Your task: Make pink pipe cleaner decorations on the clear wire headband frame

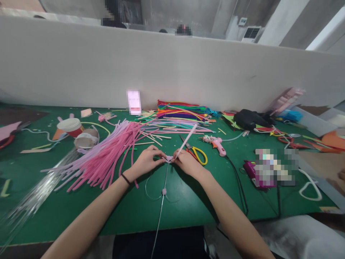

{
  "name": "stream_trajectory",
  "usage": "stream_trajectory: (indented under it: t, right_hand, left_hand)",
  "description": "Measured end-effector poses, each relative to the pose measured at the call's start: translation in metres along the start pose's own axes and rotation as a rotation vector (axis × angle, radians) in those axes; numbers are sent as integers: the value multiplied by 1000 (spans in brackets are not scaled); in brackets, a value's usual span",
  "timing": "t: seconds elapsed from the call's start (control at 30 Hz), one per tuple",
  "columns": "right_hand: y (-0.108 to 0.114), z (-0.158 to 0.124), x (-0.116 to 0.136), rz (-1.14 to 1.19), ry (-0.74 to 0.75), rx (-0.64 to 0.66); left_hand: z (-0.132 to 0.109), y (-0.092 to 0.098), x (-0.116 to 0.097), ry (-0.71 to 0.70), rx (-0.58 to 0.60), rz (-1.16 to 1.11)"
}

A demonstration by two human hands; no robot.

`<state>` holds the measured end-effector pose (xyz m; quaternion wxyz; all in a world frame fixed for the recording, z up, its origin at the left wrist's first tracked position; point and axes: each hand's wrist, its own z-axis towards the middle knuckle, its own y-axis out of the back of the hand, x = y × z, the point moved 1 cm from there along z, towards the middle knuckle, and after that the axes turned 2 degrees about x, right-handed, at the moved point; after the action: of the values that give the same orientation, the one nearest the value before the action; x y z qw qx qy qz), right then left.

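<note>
My left hand (147, 160) pinches one side of a small folded piece of pale lilac pipe cleaner (169, 158). On its other side, the fingers of my right hand (186, 164) are closed, and a long free end of pale pipe cleaner slants up out of them. A thin wire stem (161, 212) runs from the folded piece down past the table's front edge. Partway along this stem sits a small lilac knot (164, 191), with fine curved wires looping out to either side. Yellow-handled scissors (199, 155) lie just beyond my right hand.
Pink and lilac pipe cleaners (107, 154) are heaped left of my hands, near clear thin rods (44, 189). A pink glue gun (217, 144) with a black cord lies to the right. Multicoloured pipe cleaners (183, 109), a phone (134, 102) and a white partition (172, 68) stand behind.
</note>
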<state>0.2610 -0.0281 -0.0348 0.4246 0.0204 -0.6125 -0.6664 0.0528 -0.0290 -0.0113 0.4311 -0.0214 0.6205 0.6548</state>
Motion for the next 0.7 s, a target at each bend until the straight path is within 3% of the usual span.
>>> stream_trajectory:
  t: [0.2, 0.37, 0.7]
  right_hand:
    - [0, -3, -4, -27, -1, 105]
    - [2, -4, 0, -42, -27, 105]
    - [6, 0, 8, -85, -58, 68]
  left_hand:
    - [3, -2, 9, 72, 3, -88]
    - [3, -5, 15, 55, 17, -131]
    - [6, -15, 23, -167, 73, -96]
